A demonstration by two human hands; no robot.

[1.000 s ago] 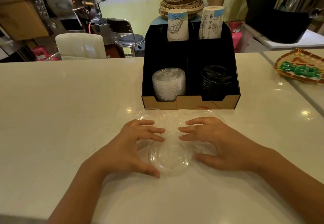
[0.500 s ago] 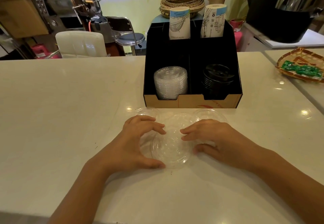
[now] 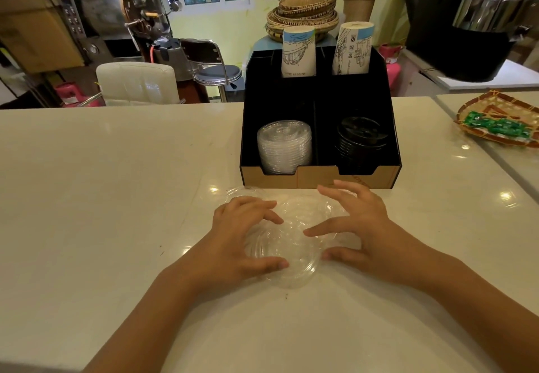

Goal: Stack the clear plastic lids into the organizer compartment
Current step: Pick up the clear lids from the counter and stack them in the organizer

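Several clear plastic lids lie loose on the white counter in front of the organizer. The nearest clear lid (image 3: 291, 261) sits between my hands, and another clear lid (image 3: 303, 209) overlaps it behind. My left hand (image 3: 245, 235) curls over the nearest lid, thumb on its near rim and fingers across the top. My right hand (image 3: 358, 226) hovers at the lid's right side with fingers spread; its thumb touches the rim. The black organizer (image 3: 320, 178) has a cardboard front. Its front left compartment holds a stack of clear lids (image 3: 284, 148).
Black lids (image 3: 361, 142) fill the organizer's front right compartment, and two paper cup stacks (image 3: 299, 51) stand in the back ones. A woven tray with green packets (image 3: 495, 124) sits at the right. Bare counter (image 3: 116, 197) stretches to the left.
My right hand has lifted and spread its fingers, with the fingertips moving toward the organizer. My left hand stays curled on the nearest lid.
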